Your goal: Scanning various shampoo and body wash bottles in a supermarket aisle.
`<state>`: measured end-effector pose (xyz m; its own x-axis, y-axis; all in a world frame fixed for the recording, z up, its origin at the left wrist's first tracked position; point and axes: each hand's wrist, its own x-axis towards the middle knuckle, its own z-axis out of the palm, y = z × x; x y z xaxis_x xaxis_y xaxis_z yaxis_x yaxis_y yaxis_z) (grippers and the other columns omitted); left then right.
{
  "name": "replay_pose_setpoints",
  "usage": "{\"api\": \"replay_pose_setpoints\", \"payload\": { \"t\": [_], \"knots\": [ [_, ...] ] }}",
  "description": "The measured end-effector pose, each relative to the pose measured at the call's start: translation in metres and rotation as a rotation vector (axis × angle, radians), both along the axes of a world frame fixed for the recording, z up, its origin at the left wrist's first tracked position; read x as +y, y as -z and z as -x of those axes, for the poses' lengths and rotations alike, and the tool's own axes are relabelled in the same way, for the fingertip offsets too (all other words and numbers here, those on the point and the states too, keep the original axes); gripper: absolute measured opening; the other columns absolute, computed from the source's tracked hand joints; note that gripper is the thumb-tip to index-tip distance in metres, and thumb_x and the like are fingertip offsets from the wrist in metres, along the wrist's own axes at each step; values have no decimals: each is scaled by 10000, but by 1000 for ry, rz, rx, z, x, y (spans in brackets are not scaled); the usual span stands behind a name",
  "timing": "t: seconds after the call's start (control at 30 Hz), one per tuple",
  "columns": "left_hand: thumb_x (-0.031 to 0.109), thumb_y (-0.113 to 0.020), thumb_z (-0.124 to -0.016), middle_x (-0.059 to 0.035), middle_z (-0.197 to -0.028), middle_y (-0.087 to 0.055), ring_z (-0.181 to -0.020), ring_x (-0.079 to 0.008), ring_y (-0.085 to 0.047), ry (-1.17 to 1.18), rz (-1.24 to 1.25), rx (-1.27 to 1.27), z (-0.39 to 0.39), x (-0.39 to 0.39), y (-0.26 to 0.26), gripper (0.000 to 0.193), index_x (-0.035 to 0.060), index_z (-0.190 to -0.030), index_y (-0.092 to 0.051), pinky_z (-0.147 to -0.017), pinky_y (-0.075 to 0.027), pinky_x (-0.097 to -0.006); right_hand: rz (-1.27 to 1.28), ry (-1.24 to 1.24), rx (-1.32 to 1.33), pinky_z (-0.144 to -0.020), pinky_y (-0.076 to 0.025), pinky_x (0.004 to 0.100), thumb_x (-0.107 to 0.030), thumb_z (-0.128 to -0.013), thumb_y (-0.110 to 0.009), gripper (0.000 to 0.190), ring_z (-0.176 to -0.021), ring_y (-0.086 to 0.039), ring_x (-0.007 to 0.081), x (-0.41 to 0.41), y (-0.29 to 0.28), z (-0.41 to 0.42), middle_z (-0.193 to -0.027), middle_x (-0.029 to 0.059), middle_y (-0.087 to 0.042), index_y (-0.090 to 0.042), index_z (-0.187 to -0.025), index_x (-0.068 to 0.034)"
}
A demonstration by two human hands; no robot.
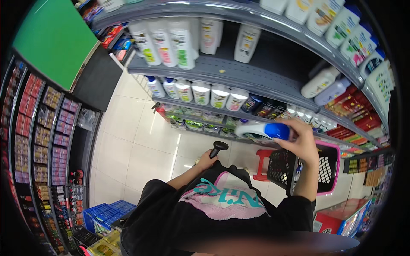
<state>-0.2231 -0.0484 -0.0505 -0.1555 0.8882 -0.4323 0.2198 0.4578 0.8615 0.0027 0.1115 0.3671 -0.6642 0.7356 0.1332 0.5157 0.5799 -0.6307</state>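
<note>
My right hand (301, 139) grips a white bottle with a blue cap (277, 130) by its cap end. The bottle lies nearly level in front of the lower shelves, its body pointing left. Close to my waist, my left hand (206, 161) is closed around the handle of a black handheld scanner (219, 146), its head pointing up and away from me. Beyond the held bottle, a row of white bottles (201, 93) stands on a lower shelf, with dark bottles (252, 103) at its right. Taller white bottles (182, 44) occupy the shelf above.
Under my right forearm are black baskets, one with a pink rim (336, 169), beside a red plastic stool (263, 164). Two bottles lean on the middle shelf (320, 82). Blue crates (107, 212) sit behind my left side. Packed shelves (48, 128) line the left, past the tiled floor (134, 140).
</note>
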Motion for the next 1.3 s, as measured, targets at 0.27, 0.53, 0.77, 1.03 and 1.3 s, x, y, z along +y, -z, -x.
{"api": "replay_pose_setpoints", "payload": {
  "t": [0.27, 0.53, 0.77, 1.03, 1.3],
  "knots": [
    [266, -700, -849, -136, -762, -660, -665, -230, -661, -261, -32, -179, 63, -42, -8, 416, -6, -1139, -577, -649, -510, -380, -369, -409, 164, -683, -532, 376, -319, -808, -753, 437, -783, -663, 292, -10, -24, 262, -979, 109, -652, -634, -1154, -79],
    [253, -699, -849, -111, -721, -644, -624, -208, -638, -413, -39, -202, 90, -66, -24, 369, -1, -1094, -592, -608, -498, -357, -607, -341, 314, -695, -531, 378, -278, -831, -732, 472, -783, -648, 287, 5, -8, 413, -1055, 121, -637, -586, -1214, -46],
    [264, -714, -861, -64, -684, -594, -567, -154, -583, -438, -132, -196, 96, -66, -8, 360, 9, -1074, -575, -518, -460, -321, -710, -248, 191, -789, -531, 428, -338, -859, -692, 482, -935, -656, 334, 23, 0, 474, -1110, 132, -638, -588, -1215, -31],
    [283, -715, -837, -148, -776, -668, -694, -250, -668, -380, -63, -161, 98, -57, 5, 448, 3, -1163, -586, -670, -514, -378, -675, -168, 36, -776, -541, 472, -365, -908, -638, 427, -940, -657, 398, 35, -19, 517, -1070, 218, -624, -563, -1143, -16],
    [284, -703, -864, -72, -702, -608, -540, -156, -576, -389, -126, -181, 96, -54, 5, 363, 23, -1079, -572, -468, -452, -315, -635, -114, 179, -786, -519, 520, -342, -994, -480, 410, -949, -641, 451, 53, -3, 537, -1073, 292, -615, -499, -1315, -87]
  ]
}}
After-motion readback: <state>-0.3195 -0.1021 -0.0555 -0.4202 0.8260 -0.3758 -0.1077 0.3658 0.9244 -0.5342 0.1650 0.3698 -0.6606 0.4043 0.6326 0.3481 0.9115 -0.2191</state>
